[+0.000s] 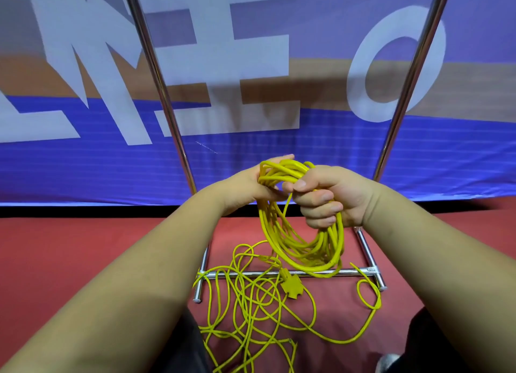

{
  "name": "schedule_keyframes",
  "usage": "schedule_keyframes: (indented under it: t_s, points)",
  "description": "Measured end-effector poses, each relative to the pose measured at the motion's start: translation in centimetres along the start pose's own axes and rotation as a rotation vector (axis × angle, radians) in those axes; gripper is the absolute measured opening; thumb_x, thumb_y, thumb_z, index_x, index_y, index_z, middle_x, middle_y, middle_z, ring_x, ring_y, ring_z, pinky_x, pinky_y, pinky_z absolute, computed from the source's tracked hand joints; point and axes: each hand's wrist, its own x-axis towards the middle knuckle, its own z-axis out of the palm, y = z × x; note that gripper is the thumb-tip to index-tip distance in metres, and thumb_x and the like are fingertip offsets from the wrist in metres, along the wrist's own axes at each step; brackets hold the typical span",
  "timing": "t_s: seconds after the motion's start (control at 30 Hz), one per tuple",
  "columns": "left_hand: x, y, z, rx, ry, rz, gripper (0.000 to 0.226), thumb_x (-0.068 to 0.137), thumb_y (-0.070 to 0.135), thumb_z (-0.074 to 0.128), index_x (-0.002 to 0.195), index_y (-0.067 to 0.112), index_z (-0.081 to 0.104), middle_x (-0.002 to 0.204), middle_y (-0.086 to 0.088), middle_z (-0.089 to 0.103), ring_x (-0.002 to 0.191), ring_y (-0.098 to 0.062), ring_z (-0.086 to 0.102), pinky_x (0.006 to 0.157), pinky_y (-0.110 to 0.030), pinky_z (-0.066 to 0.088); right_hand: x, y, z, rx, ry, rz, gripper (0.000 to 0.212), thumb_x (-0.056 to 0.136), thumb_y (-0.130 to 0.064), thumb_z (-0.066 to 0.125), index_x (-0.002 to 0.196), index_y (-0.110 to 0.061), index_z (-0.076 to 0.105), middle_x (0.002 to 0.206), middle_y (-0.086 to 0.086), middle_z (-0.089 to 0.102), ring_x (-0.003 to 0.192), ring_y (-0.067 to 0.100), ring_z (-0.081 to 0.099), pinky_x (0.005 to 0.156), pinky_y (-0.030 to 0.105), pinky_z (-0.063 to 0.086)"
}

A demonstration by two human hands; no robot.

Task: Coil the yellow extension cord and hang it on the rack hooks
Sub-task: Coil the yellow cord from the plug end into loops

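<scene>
Several loops of the yellow extension cord (304, 249) hang in a coil from my right hand (326, 196), whose fingers are curled tightly around the top of the bundle. My left hand (251, 185) holds the same coil from the left, fingers behind the loops and thumb near a strand. The rest of the cord lies in a loose tangle (251, 311) on the red floor below, with its yellow multi-outlet end (291, 284) near the rack's base bar. The metal rack (164, 87) stands right in front of me; its hooks are out of view.
The rack's two chrome uprights, left and right (410, 73), rise from a low base bar (251, 274) with short feet. Behind it hangs a blue banner (335, 154) with large white letters. My dark-clothed knees (435, 342) are at the bottom edge.
</scene>
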Motion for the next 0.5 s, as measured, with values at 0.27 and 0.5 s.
schedule_keyframes:
  t_s: [0.27, 0.5]
  points:
    - [0.1, -0.2, 0.8, 0.115, -0.118, -0.060, 0.025, 0.078, 0.018, 0.083, 0.100, 0.024, 0.072, 0.094, 0.007, 0.067, 0.092, -0.011, 0.060, 0.094, -0.047, 0.054, -0.8, -0.4, -0.1, -0.044, 0.086, 0.101, 0.021, 0.078, -0.019, 0.075, 0.094, -0.015, 0.062, 0.046, -0.010, 0.038, 0.031, 0.004, 0.035, 0.038, 0.020, 0.033]
    - [1.3, 0.5, -0.3, 0.221, 0.199, -0.050, 0.030, 0.066, 0.012, 0.088, 0.088, 0.019, 0.068, 0.072, 0.008, 0.063, 0.067, -0.012, 0.061, 0.064, -0.033, 0.053, -0.8, -1.1, 0.3, -0.145, 0.351, 0.063, 0.016, 0.085, -0.019, 0.067, 0.098, -0.019, 0.058, 0.053, -0.007, 0.034, 0.037, 0.007, 0.030, 0.043, 0.023, 0.032]
